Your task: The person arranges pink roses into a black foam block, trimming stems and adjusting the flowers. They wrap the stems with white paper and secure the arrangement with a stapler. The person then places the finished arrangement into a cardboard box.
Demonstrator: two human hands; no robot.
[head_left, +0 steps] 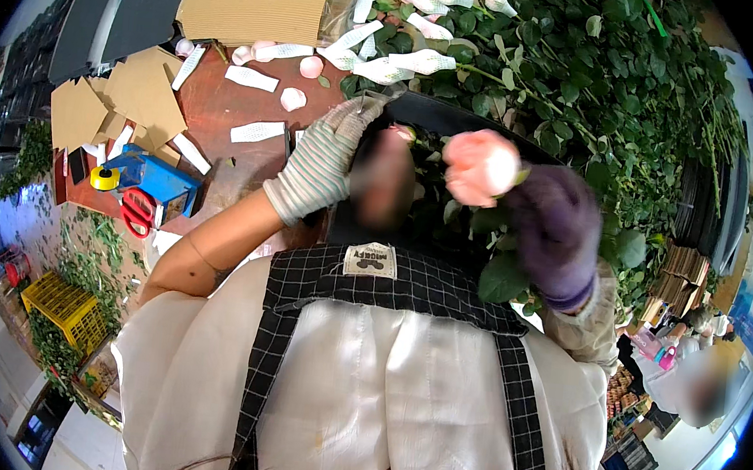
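Note:
My right hand, in a purple knit glove and blurred by motion, is closed on a pink rose just below the bloom. Green leaves hang beneath that hand. My left hand wears a striped grey-and-white glove. Its fingers are bent over the corner of a dark board or tray edge in front of my chest. Another pink bloom shows partly beside the left fingers. A blurred patch hides what lies below it.
Rose stems with leaves are heaped at the far right. White mesh sleeves cover several blooms; loose sleeves and petals lie on the reddish table. Red scissors, yellow tape and cardboard pieces are at left.

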